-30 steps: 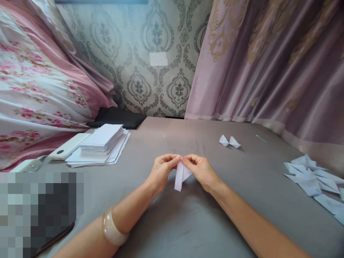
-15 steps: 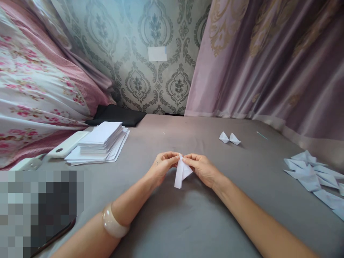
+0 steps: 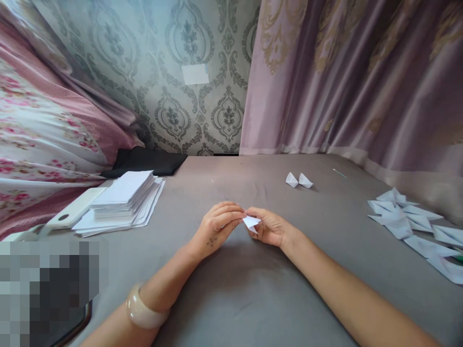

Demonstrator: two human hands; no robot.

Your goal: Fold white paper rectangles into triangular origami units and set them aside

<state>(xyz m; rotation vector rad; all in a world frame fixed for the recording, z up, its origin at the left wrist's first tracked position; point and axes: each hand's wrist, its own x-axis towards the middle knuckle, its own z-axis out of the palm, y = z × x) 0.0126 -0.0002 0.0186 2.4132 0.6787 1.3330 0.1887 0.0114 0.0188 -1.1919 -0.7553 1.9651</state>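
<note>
A small piece of folded white paper [image 3: 251, 222] is held between my two hands above the grey cloth [image 3: 231, 294]. My left hand [image 3: 219, 226] pinches its upper left edge, fingers pressed together over the top. On the other side, my right hand [image 3: 269, 226] grips the paper with thumb and fingers. Part of the paper is hidden behind the fingers. Two small folded paper pieces, one [image 3: 291, 180] beside the other [image 3: 306, 180], stand farther back to the right.
A stack of white paper [image 3: 125, 189] lies at the left, beside a white device [image 3: 77, 207] and a black folded item [image 3: 148, 161]. Several folded papers [image 3: 401, 221] lie at the right. A thin stick [image 3: 339, 172] rests near the curtain [image 3: 289, 96].
The long strip that hung below my hands is now folded up or out of sight. My left hand has turned, its back now facing up. The view has shifted a little right.
</note>
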